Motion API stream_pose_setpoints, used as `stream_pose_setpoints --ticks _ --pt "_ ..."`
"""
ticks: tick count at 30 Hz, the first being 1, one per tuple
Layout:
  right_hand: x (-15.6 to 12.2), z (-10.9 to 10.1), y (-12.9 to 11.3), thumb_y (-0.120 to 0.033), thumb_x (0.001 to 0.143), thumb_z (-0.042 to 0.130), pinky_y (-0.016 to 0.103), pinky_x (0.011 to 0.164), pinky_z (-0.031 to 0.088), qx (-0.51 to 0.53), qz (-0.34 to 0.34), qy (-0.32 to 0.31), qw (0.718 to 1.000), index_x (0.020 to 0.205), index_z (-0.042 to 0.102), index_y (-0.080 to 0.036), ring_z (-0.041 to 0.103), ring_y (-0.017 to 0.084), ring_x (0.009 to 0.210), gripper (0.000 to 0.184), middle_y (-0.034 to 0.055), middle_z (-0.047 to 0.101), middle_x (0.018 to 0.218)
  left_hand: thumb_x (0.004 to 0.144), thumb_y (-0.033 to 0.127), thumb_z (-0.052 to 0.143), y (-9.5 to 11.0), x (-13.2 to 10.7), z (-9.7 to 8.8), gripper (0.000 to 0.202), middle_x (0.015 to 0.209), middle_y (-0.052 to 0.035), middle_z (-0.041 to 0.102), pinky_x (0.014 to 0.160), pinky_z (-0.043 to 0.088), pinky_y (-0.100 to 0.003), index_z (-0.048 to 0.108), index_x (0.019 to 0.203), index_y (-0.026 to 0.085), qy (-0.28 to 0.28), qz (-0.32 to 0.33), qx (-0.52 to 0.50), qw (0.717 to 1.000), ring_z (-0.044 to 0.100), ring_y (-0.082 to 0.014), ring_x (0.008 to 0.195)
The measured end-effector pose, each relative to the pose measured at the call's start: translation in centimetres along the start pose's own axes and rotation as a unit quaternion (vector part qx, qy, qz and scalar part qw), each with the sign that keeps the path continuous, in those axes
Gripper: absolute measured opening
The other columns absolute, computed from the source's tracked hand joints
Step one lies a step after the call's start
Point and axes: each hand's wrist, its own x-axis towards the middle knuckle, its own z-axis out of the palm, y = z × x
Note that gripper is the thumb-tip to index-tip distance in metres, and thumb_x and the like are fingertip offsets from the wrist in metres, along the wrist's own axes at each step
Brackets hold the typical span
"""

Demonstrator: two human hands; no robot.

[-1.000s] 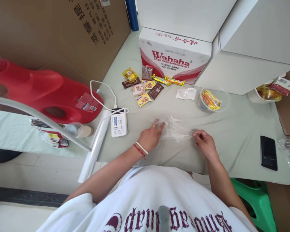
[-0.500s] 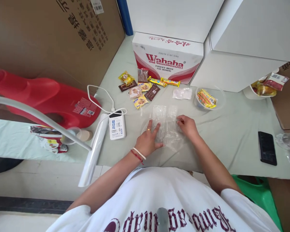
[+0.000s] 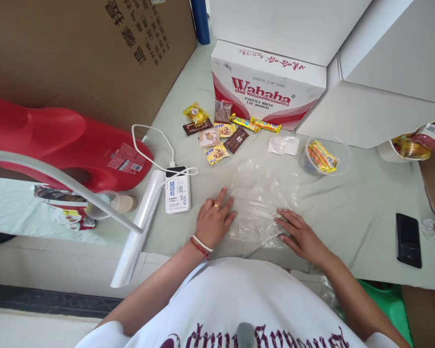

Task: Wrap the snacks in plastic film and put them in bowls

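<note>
A clear, crinkled plastic bag or sheet (image 3: 259, 203) lies spread on the cloth-covered table in front of me. At its left edge rests my left hand (image 3: 214, 217), fingers stretched out and holding nothing. My right hand (image 3: 299, 233) lies on the lower right part of the plastic with its fingers extended. Beyond the plastic are several wrapped snacks, among them a yellow cookie packet (image 3: 217, 153) and a dark brown packet (image 3: 236, 140). A white folded piece (image 3: 283, 145) lies behind it, beside a clear round tub (image 3: 321, 157) of yellow-wrapped sticks.
A Wahaha water carton (image 3: 264, 92) stands at the back. To the left are a power bank (image 3: 178, 193) with a white cable, a roll of clear film (image 3: 137, 232) over the table edge, and a red plastic object (image 3: 68, 145). A phone (image 3: 408, 240) lies far right.
The plastic, earlier folded narrower, now lies spread wider. My right hand has moved nearer to me and opened from a pinch; my left hand has shifted slightly left. The view has shifted too.
</note>
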Motion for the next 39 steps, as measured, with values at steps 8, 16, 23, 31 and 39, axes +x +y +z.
stream_pose_setpoints --ticks 8,16,23,31,39 --pt "20.2 -7.4 0.4 -0.016 0.099 0.039 0.048 0.092 0.053 -0.193 0.006 0.023 0.981 0.141 0.062 -0.024 0.055 0.034 0.128 0.049 0.0104 0.058 0.148 0.102 0.040 0.048 -0.1 -1.6 0.6 0.051 0.167 -0.0117 0.037 0.122 0.015 -0.068 0.054 0.151 0.029 0.006 -0.001 0.066 0.998 0.029 -0.0388 0.156" --pt "32.4 -6.7 0.1 -0.016 0.095 0.045 0.041 0.079 0.049 -0.321 0.009 -0.089 0.943 0.138 0.059 -0.013 0.068 0.032 0.101 0.046 0.0222 0.062 0.134 0.100 0.045 0.050 -0.6 -1.7 0.4 0.056 0.169 -0.0128 0.030 0.125 0.011 -0.068 0.051 0.153 0.028 -0.016 0.023 0.073 0.997 0.029 -0.0360 0.157" --pt "35.4 -8.5 -2.6 -0.047 0.091 0.058 0.051 0.102 0.043 -0.218 -0.057 0.006 0.974 0.121 0.060 -0.010 0.052 0.039 0.120 0.047 0.0189 0.062 0.122 0.100 0.045 0.051 -0.5 -1.5 0.4 0.054 0.169 -0.0132 0.031 0.126 0.011 -0.067 0.052 0.152 0.028 -0.012 0.023 0.047 0.999 0.028 -0.0361 0.157" --pt "48.5 -0.8 -9.5 -0.038 0.090 0.063 0.073 0.112 0.027 -0.178 -0.066 -0.068 0.979 0.139 0.043 -0.008 0.023 0.047 0.147 0.060 0.0225 0.033 0.157 0.101 0.045 0.050 -0.5 -1.7 0.4 0.053 0.169 -0.0113 0.032 0.127 0.010 -0.065 0.051 0.152 0.030 -0.009 0.022 0.054 0.998 0.028 -0.0346 0.157" --pt "37.4 -2.8 -0.7 -0.038 0.079 0.068 0.071 0.116 0.020 -0.166 -0.167 -0.031 0.971 0.132 0.056 -0.014 0.028 0.045 0.146 0.059 0.0194 0.041 0.160 0.102 0.051 0.047 -0.6 -1.7 0.7 0.056 0.168 -0.0124 0.033 0.126 0.011 -0.066 0.051 0.152 0.028 0.003 0.024 0.058 0.998 0.029 -0.0350 0.157"
